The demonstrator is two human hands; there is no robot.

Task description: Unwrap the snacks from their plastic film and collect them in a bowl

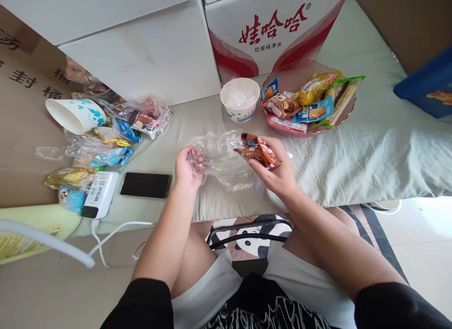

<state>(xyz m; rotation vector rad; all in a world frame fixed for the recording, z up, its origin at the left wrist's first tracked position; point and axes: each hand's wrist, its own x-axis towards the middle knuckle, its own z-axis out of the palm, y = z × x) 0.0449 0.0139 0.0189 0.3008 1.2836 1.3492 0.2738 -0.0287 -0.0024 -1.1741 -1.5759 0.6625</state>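
Note:
My left hand (189, 168) is closed on the edge of a clear plastic bag (229, 166), which spreads crumpled over the cloth between my hands. In my right hand (277, 171) are brown-orange snack packets (259, 152), gripped between thumb and fingers at the bag's right side; how many I cannot tell. Behind the bag stands a white paper cup (240, 100) with clear plastic inside. To its right, a pink ribbed bowl (307, 130) holds several packaged snacks, among them a blue packet (313, 111) and a yellow packet (318, 86).
Left lie a black phone (145, 185), a white power strip (101, 194) with a cable, several bagged snacks (146, 121) and a tipped paper cup (76, 116). White boxes (141, 60) and a red-and-white carton (268, 37) line the back. A blue container (427, 84) is far right.

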